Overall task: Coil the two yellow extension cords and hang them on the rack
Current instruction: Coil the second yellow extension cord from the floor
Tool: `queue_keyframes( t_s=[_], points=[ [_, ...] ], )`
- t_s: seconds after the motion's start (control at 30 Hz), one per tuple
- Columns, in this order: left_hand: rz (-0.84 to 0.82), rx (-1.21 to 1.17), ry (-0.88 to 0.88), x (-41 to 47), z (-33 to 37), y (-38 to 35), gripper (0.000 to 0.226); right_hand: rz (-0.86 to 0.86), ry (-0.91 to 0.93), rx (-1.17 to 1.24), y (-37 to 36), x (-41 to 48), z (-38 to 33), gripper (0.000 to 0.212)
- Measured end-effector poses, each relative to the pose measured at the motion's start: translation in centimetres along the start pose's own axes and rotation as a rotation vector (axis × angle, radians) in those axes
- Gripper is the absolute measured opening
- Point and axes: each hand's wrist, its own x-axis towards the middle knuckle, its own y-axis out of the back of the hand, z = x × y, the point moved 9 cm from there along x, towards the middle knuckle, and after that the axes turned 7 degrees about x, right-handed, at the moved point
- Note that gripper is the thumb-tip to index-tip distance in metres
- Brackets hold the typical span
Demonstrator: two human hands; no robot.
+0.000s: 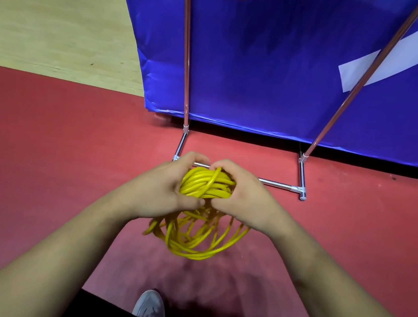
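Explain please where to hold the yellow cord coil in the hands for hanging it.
Grip the yellow cord coil at its bunched top, where strands lie gathered, coming from both sides as the left hand and right hand do. The lower loops hang loose and would likely spread.

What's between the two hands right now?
In the head view, the gathered top of the yellow cord coil fills the gap between the left hand and right hand, both gripping it; its loose loops hang below, over the red floor.
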Motion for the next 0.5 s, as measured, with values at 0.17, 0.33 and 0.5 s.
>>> queue_keyframes(
  t_s=[0.17, 0.33, 0.5],
  points=[
    [0.029, -0.034, -0.02, 0.2, -0.3, 0.2, 0.041, -0.099, -0.067, 0.169, 0.2, -0.1, 1.3, 0.057],
    [0.07, -0.093, 0.015, 0.2, -0.4, 0.8, 0.037, -0.103, -0.081, -0.008, 1.7, -0.9, 2.3, 0.065],
    [0.174, -0.089, 0.115, 0.6, -1.3, 2.4, 0.033, 0.491, -0.008, -0.077, 3.5, -1.9, 2.1, 0.025]
  ],
)
